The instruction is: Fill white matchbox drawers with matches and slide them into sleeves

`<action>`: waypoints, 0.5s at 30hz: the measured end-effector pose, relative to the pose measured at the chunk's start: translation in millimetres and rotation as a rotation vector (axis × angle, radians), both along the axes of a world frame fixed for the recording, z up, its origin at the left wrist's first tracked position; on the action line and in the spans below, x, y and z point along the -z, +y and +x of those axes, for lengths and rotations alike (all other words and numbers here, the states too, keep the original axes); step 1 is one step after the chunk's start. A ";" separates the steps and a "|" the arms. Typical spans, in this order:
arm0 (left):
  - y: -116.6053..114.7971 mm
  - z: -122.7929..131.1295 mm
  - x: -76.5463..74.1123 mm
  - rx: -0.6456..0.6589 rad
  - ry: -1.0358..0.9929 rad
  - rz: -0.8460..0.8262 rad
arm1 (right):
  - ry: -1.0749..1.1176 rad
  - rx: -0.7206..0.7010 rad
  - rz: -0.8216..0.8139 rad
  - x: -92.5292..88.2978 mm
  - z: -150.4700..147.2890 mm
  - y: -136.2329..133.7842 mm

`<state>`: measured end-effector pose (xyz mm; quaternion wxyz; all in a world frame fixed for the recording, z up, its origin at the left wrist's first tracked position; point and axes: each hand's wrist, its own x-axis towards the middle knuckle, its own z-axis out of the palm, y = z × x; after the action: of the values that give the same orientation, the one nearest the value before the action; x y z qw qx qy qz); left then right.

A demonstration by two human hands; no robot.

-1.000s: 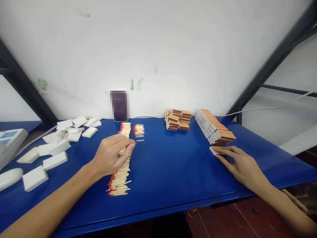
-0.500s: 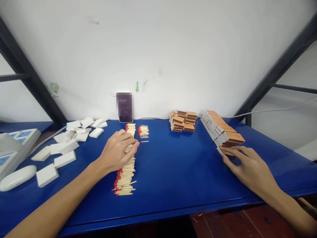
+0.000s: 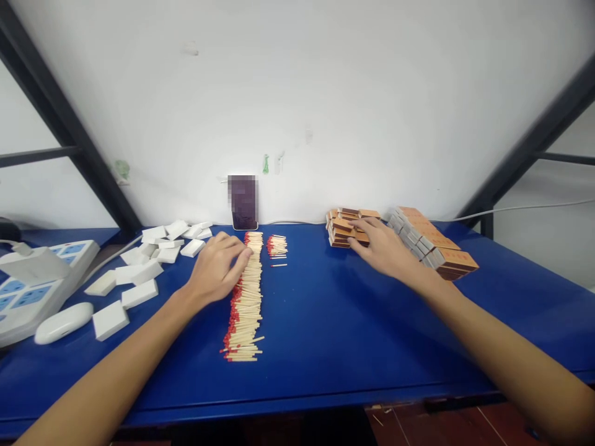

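Observation:
A long row of red-tipped matches (image 3: 247,310) runs along the blue table. Over the left side of its far part is my left hand (image 3: 218,267), fingers curled and thumb drawn in. Anything between those fingertips is hidden. Just right of the row lies a small bunch of matches (image 3: 277,246), with a single match (image 3: 279,265) in front. My right hand (image 3: 379,244) reaches onto a pile of orange matchboxes (image 3: 341,224), its thumb and fingers closed around one matchbox at the near side. The hand covers part of that box and of the pile.
Farther right stands a stack of matchboxes (image 3: 430,241), grey sides facing left. White boxes (image 3: 139,292) lie scattered at left, near a power strip (image 3: 51,279) and a white rounded case (image 3: 64,323). A phone (image 3: 245,204) leans on the wall.
My right hand has moved left from the near end of the stack to the matchbox pile. The box under it at the stack no longer shows there. My left hand stays beside the match row.

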<state>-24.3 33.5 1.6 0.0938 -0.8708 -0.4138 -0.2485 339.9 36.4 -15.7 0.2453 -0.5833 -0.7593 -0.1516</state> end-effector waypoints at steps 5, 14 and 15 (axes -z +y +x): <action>28.0 -39.6 -2.3 -0.418 0.159 0.012 | 0.007 0.042 -0.096 6.6 -1.0 38.8; 42.5 -67.6 14.9 -0.601 0.328 -0.095 | 0.061 0.040 0.024 16.5 1.5 47.2; 43.4 -67.2 15.6 -0.597 0.335 -0.108 | 0.070 0.048 0.037 15.7 0.3 45.6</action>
<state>-91.6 76.9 -14.0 0.1827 -0.7437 -0.6418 -0.0412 340.3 82.0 -31.4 0.2788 -0.6017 -0.7332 -0.1509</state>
